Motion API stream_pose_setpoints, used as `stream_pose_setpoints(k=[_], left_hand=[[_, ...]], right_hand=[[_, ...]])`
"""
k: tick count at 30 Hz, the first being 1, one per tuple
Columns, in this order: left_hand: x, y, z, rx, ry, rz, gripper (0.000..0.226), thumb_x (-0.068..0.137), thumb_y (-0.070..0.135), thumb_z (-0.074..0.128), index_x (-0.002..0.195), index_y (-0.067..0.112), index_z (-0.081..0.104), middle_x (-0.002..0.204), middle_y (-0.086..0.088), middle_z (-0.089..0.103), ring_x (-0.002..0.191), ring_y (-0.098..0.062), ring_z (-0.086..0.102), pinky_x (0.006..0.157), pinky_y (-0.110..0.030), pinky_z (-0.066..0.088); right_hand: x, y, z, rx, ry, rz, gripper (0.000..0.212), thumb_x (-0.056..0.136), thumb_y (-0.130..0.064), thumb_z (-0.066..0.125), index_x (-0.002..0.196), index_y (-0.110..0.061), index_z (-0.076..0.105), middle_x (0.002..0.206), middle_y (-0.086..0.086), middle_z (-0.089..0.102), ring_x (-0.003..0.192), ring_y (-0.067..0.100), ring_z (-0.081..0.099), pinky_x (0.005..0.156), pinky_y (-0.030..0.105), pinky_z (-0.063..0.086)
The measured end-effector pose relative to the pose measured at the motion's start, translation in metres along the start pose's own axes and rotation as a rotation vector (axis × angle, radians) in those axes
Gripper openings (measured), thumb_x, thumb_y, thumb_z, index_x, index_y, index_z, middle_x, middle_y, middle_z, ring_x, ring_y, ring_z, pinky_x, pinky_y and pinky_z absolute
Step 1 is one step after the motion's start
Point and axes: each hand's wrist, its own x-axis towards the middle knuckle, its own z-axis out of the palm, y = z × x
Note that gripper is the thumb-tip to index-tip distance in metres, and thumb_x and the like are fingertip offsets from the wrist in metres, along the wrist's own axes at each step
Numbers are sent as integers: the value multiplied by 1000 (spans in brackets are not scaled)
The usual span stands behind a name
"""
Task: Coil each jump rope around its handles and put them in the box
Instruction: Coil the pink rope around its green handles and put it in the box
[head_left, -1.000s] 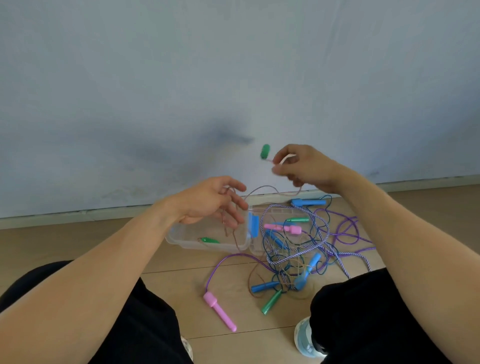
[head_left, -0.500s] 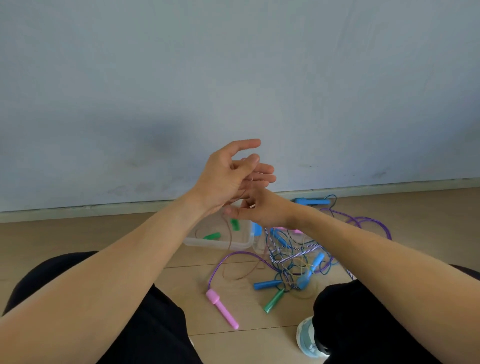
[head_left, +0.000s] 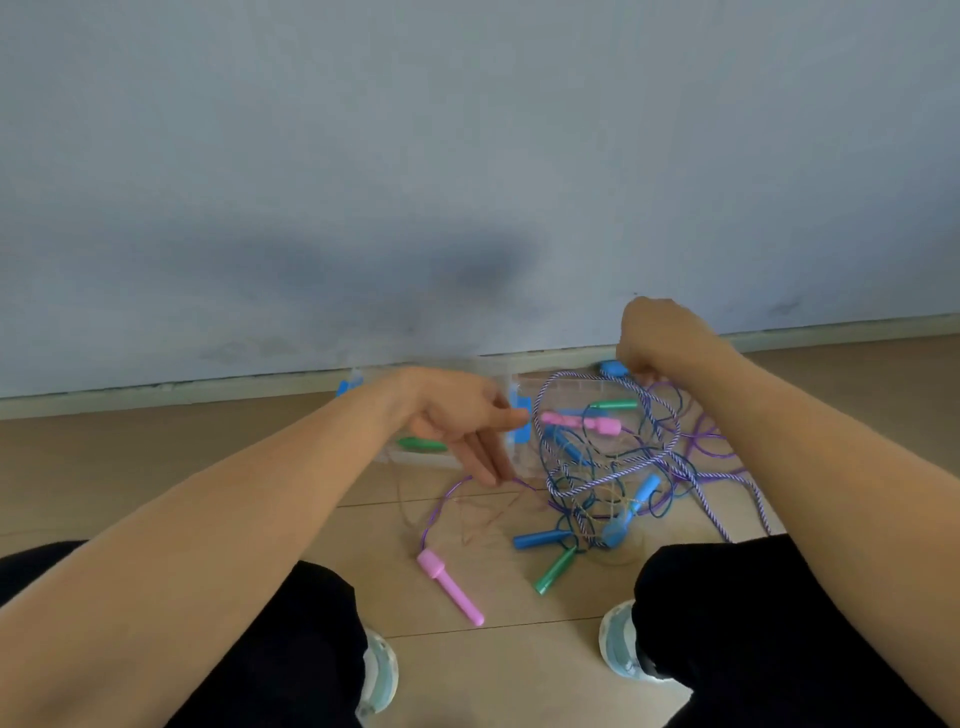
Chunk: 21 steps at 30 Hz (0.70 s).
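Observation:
A clear plastic box with blue latches stands open on the floor by the wall, a green handle inside it. My left hand hovers over the box, fingers loosely stretched down and to the right. My right hand is curled in a fist above a blue handle; its palm side is hidden, and it seems to grip the thin brown rope, which trails faintly over the floor. Right of the box lies a tangle of ropes.
A pink handle on a purple cord, a green handle and a blue handle lie on the wooden floor between my knees. My shoes flank them. The wall's baseboard runs just behind the box.
My hands, which met in front of me half a second ago, have parted. The left one dropped over the box and the right one swung out to the right, above the tangle.

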Motion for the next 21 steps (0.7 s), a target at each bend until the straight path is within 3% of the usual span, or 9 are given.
stream_pose_setpoints(k=[4, 6, 8, 10, 14, 17, 21], left_hand=[[53, -59, -64, 24, 710, -79, 24, 100, 3, 43, 87, -5, 61, 88, -28, 71, 70, -38, 71, 63, -40, 60], [82, -98, -85, 248, 824, -199, 22, 95, 2, 45, 87, -4, 65, 93, -24, 73, 76, -37, 72, 72, -41, 60], [115, -138, -93, 509, 767, -337, 26, 95, 6, 45, 112, -2, 63, 115, -20, 68, 101, -34, 68, 91, -39, 53], [139, -159, -88, 733, 613, -388, 37, 96, 11, 49, 131, 1, 51, 134, -15, 55, 124, -32, 55, 103, -38, 43], [177, -173, -85, 680, 497, -335, 55, 89, 19, 62, 138, 6, 41, 137, -15, 49, 129, -37, 46, 104, -48, 41], [197, -175, -90, 651, 450, -371, 64, 88, 28, 66, 142, 8, 38, 139, -16, 47, 129, -36, 46, 105, -41, 41], [201, -183, -89, 666, 421, -454, 64, 92, 41, 65, 138, 1, 46, 139, -13, 53, 128, -29, 53, 100, -32, 43]], right_hand=[[18, -4, 14, 334, 11, -12, 6, 71, -11, 78, 77, -11, 76, 62, 4, 71, 63, 17, 71, 64, 25, 57], [21, -13, 29, 459, -73, -49, 8, 79, -14, 78, 72, -13, 73, 62, 3, 72, 57, 12, 69, 57, 21, 54], [22, -21, 47, 481, -143, -93, 16, 85, -12, 73, 71, -14, 67, 70, 8, 75, 58, 12, 70, 57, 21, 54], [29, -30, 67, 422, -189, -133, 15, 90, -10, 66, 76, -13, 65, 78, 10, 76, 65, 15, 73, 62, 25, 57], [40, -40, 99, 417, -300, -149, 12, 90, -3, 62, 97, -13, 62, 88, 9, 75, 67, 17, 72, 60, 28, 57], [46, -46, 107, 404, -351, -166, 18, 88, -2, 63, 101, -14, 65, 91, 8, 75, 72, 19, 74, 72, 34, 61], [47, -51, 107, 426, -364, -178, 16, 91, -1, 59, 95, -13, 69, 84, 5, 75, 68, 14, 73, 55, 19, 52]])
